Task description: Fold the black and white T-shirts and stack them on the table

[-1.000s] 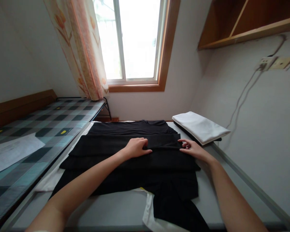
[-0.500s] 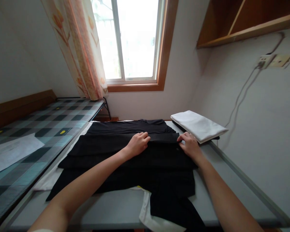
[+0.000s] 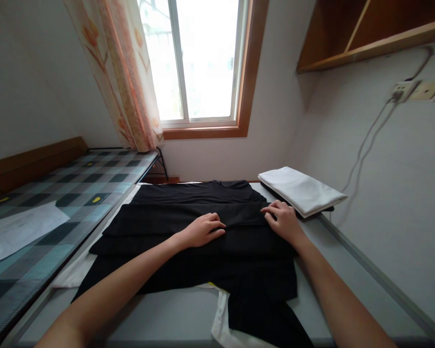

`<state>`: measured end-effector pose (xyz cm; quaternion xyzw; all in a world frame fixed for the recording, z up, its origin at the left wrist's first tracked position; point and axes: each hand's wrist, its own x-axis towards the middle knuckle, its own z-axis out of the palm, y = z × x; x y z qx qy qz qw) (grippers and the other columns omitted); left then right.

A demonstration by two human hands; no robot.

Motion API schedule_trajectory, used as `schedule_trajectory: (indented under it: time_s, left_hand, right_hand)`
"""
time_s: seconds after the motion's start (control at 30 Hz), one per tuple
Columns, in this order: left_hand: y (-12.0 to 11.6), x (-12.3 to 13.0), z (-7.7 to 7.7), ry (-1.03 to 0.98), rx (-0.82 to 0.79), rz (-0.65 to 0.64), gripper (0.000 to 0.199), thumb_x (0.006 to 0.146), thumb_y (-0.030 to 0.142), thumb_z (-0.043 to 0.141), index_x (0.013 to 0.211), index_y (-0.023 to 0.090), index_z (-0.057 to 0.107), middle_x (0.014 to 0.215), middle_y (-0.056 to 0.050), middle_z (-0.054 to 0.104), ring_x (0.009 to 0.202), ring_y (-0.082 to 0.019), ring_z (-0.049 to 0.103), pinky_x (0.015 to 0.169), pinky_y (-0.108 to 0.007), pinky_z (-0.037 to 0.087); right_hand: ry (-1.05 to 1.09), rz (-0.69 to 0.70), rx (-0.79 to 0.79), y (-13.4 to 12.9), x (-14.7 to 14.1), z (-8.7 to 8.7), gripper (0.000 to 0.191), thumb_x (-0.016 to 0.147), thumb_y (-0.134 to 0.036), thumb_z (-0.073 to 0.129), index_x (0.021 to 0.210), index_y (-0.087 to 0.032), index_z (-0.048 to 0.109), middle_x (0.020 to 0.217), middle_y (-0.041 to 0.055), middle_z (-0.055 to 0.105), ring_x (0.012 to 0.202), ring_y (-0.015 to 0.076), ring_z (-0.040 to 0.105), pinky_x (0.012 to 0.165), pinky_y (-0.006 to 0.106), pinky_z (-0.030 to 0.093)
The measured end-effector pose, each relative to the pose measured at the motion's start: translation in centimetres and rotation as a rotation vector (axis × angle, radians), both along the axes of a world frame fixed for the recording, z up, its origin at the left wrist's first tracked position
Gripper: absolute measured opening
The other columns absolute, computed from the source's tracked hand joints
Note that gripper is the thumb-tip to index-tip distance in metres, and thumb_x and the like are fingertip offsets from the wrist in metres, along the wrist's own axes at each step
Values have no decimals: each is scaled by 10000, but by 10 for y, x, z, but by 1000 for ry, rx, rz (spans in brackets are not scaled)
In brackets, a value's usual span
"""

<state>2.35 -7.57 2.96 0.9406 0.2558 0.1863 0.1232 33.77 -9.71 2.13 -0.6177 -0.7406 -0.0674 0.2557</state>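
Black garments (image 3: 148,244) lie spread across the table, a sleeve hanging toward the near edge. A long strip of the black cloth is folded over along their middle. My left hand (image 3: 203,229) rests on that fold near its centre, fingers and thumb apart, gripping nothing. At the fold's right end, my right hand (image 3: 282,221) touches the cloth with its fingers loosely bent and the thumb spread away. White cloth (image 3: 222,309) shows from beneath the black at the near edge and along the left side.
A folded white cloth (image 3: 300,191) lies on something black at the table's far right corner. To the left stands a bed with a checked mattress (image 3: 76,181) and paper sheets (image 3: 25,227) on it. A wall shelf (image 3: 373,38) overhangs the right side, above a cable (image 3: 366,140).
My left hand has let go of the fold and moved slightly nearer, its fingers opening. The right hand's pinch on the fold's end has loosened. The folded strip now lies flatter.
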Motion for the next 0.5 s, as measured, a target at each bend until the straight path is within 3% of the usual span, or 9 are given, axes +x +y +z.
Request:
schedule_trajectory:
  time_s: [0.13,0.27,0.37,0.5]
  left_hand:
    - [14,-23,4,-119,-56,152,359,1004,365,380,1136,208,674,1078,-80,651,983,-171,632,921,-301,492]
    - [30,-65,-3,-14,70,341,420,964,427,459,1317,236,582,1366,-109,564,1279,-254,510,1085,-435,385]
    - [35,-99,-16,145,86,412,516,950,487,462,1418,270,484,1516,-101,419,1425,-283,332,1151,-507,265]
    - [41,-140,-30,249,27,436,531,965,491,411,1466,316,404,1551,-56,365,1446,-232,299,1177,-467,219]
  right_hand:
    - [-9,47,63,7,-30,1,337,943,-317,415,995,-214,731,983,104,648,950,244,578,863,378,397]
    - [-70,54,41,18,-45,-9,422,962,-429,388,1182,-217,679,1201,132,618,1121,274,543,952,394,403]
    - [-151,53,-81,25,-44,-23,554,960,-516,347,1391,-225,536,1449,132,479,1337,304,408,1056,442,353]
    - [-213,14,-292,27,-37,-35,659,945,-611,288,1488,-257,409,1544,107,377,1429,311,299,1127,481,277]
